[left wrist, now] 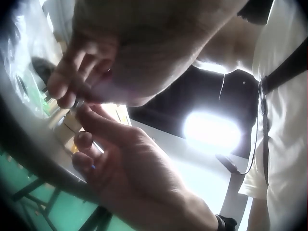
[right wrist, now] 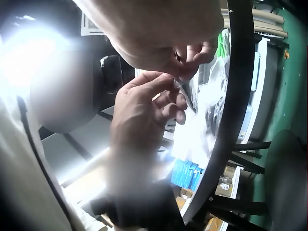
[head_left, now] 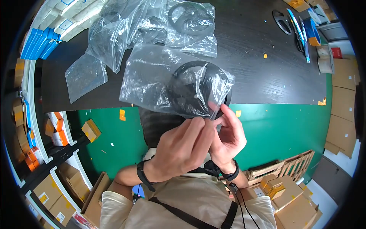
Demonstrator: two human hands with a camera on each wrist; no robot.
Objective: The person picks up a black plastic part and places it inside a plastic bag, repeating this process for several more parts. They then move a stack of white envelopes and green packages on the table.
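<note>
A clear plastic bag [head_left: 148, 82] with a black, wheel-shaped ring [head_left: 177, 93] inside is held over the near edge of the dark table [head_left: 263, 82]. My left hand [head_left: 183, 143] pinches the bag's near corner between thumb and fingers. Right beside it, my right hand [head_left: 230, 135] grips the same gathered edge, thumb and index finger meeting near the left fingertips. Both wrist views show the left hand [right wrist: 139, 103] and right hand [left wrist: 130, 159] brought together at the fingertips. The pinched bit of plastic is mostly hidden by the fingers.
Further back lie another bagged black ring [head_left: 190, 19], crumpled clear bags [head_left: 108, 40] and a flat bag [head_left: 87, 76]. Blue boxes [head_left: 40, 44] stand at the left. A black ring-shaped part [head_left: 282, 22] sits at the far right. Cartons [head_left: 282, 191] and a wooden pallet [head_left: 301, 164] are on the floor.
</note>
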